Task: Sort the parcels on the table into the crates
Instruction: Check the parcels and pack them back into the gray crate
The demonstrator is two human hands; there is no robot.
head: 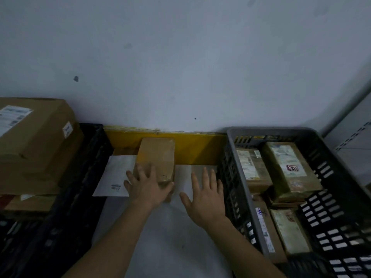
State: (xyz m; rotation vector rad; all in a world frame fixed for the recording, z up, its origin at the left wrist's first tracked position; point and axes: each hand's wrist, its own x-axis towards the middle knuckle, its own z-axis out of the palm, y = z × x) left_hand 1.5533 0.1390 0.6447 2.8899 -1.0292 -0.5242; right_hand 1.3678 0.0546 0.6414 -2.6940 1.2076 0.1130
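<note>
Both crates already hold parcels, but the brown box (pixel 155 159) under the flat left hand (pixel 147 186) and two envelopes remain; the right hand (pixel 206 194) hovers spread, grasping nothing.

Both forearms reach up from the lower frame, left hand (pixel 147 186) and right hand (pixel 206 194) spread flat, fingers straight.

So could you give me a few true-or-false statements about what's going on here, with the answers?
1. The left hand rests on a brown parcel. True.
2. The right hand grips a parcel. False: its fingers are spread and hold nothing.
3. The grey crate on the right is empty. False: it holds several taped parcels.
4. A white envelope lies left of the brown parcel. True.
</note>
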